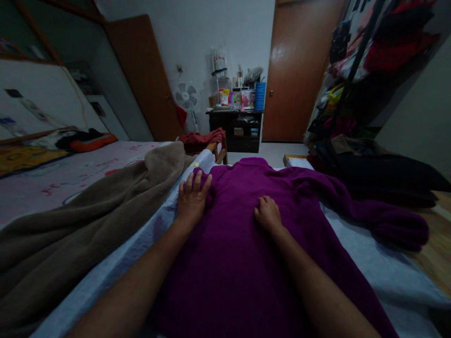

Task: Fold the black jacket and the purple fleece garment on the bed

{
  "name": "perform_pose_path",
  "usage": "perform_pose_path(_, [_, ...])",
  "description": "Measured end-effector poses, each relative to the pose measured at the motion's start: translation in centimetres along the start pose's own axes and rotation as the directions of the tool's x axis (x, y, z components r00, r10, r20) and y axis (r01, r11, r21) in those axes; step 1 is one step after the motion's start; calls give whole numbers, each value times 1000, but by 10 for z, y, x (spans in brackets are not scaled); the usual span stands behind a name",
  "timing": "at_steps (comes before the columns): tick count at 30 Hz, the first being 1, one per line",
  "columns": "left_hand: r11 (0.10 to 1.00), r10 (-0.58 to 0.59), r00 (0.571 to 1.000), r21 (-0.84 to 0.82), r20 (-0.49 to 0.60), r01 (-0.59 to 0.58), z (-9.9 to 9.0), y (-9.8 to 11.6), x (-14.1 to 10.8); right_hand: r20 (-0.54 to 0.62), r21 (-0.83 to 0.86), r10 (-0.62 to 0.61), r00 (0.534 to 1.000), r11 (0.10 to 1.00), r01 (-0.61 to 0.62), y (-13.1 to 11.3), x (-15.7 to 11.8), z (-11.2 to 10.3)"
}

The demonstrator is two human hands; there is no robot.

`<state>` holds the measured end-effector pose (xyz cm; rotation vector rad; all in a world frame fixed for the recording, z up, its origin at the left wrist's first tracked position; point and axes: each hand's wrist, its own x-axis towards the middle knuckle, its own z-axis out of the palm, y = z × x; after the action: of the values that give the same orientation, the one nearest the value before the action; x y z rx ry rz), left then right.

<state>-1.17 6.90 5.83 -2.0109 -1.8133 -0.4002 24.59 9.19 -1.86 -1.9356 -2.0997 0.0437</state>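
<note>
Purple garment [232,263] lies spread from the centre to the bottom of the frame. The left hand [192,199], fingers extended, rests at its left edge; apart from it, the right hand [268,214] curls mid-garment, whether gripping cloth I cannot tell.

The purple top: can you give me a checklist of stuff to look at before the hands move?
1. Purple top spread out: ok, mostly flat, with some wrinkles near the shoulders.
2. Collar in sight: ok, at the far end.
3. Right sleeve laid out: ok, it reaches to the side, a bit bunched.
4. Left hand open: ok, spread out at the top's left edge.
5. Right hand free of cloth: cannot tell; it's curled over the top and may be pinching it.
6. Brown blanket out of the way: ok, off to the left.
</note>
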Motion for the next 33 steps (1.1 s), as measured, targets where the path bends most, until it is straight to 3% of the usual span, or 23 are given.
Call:
perform_pose_path(2, [987, 161, 982, -33, 95, -159, 8, -3, 18, -46, 27, -22, 999, 999, 24, 3, 2, 11])
perform_pose_path(4, [968, 251, 943, -47, 220, -247, 15, -7, 35, -67, 47, -33, 997, 998, 36, 6, 0, 21])
perform_pose_path(7, [988, 153, 952, -18, 266, -154, 14, -15, 58, -79, 71, -30, 996, 997, 36, 9, -2, 28])
perform_pose_path(9, [1000, 16, 989, -14, 146, -14, 6, -23, 74, -81, 78, -31, 996, 996, 37, 10, -2, 28])
perform_pose_path(11, [993, -115, 993, -34, -23, 114, -5, -36, 88, -88, 81, -31, 996, 996, 39, 10, -2, 27])
perform_pose_path(13, [985, -170, 973, -57, -157, 163, -16, -54, 101, -93, 80, -34, 995, 996, 42, 9, -1, 26])
perform_pose_path(17, [958, -288, 884, -98, -369, 271, -28, -84, 120, -86, 91, -28, 996, 995, 36, 10, 0, 28])
perform_pose_path(19, [963, -269, 861, -101, -431, 251, -29, -81, 124, -90, 105, -16, 996, 994, 26, 10, 0, 29])
perform_pose_path(20, [976, -216, 879, -78, -425, 202, -26, -74, 124, -93, 112, -13, 996, 993, 23, 10, 0, 30])
perform_pose_path(22, [1000, -27, 963, 6, -267, 30, -13, -51, 121, -102, 126, -10, 995, 992, 23, 11, 0, 31])
perform_pose_path(23, [994, 106, 993, 36, -53, -104, -2, -39, 118, -108, 132, -10, 994, 991, 25, 11, 0, 31])
perform_pose_path(24, [973, 213, 955, 47, 207, -227, 11, -27, 113, -113, 139, -11, 994, 990, 26, 11, 0, 32])
perform_pose_path(25, [966, 230, 916, 38, 328, -256, 25, -19, 109, -118, 145, -11, 993, 989, 28, 11, 0, 33])
perform_pose_path(27, [968, 199, 866, 44, 458, -246, 52, -13, 100, -129, 158, -9, 992, 987, 29, 12, 0, 34])
perform_pose_path(29, [974, 139, 803, 65, 580, -216, 71, -22, 96, -136, 168, -6, 991, 985, 29, 13, 0, 35])
perform_pose_path(31, [976, 81, 696, 85, 713, -200, 80, -39, 97, -139, 173, -6, 990, 984, 31, 14, 0, 36])
perform_pose_path(33, [979, 76, 627, 62, 776, -195, 80, -57, 101, -137, 174, -10, 991, 984, 34, 14, 1, 37])
